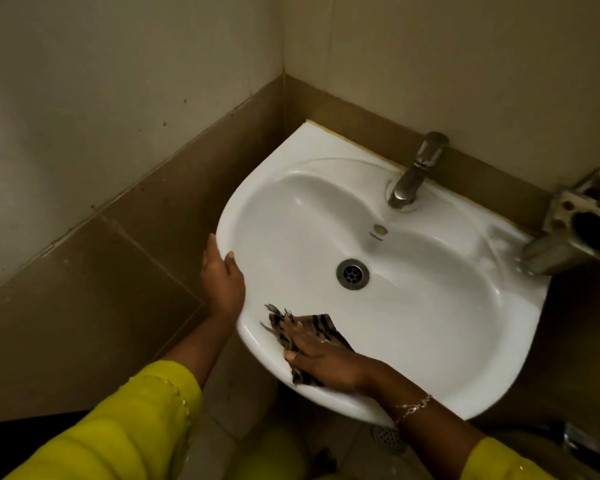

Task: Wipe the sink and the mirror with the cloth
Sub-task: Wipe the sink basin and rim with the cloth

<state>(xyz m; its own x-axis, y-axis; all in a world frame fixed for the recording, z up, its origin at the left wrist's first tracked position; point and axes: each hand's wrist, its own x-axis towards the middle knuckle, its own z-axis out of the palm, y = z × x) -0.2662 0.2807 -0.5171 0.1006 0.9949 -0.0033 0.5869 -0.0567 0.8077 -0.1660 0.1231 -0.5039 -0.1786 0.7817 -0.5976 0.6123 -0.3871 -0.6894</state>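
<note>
A white ceramic sink (430,323) is fixed in the corner of a tiled wall, with a metal drain (353,274) in its bowl. My right hand (321,355) lies flat on a brown-and-black striped cloth (317,323), pressing it on the sink's front-left rim. My left hand (220,275) grips the sink's left edge, thumb on top of the rim. No mirror is in view.
A steel tap (416,171) stands at the back of the sink. A metal holder (582,223) juts from the wall at the right, over the sink's right corner. Beige and brown wall tiles surround the sink. A floor drain (387,436) shows below.
</note>
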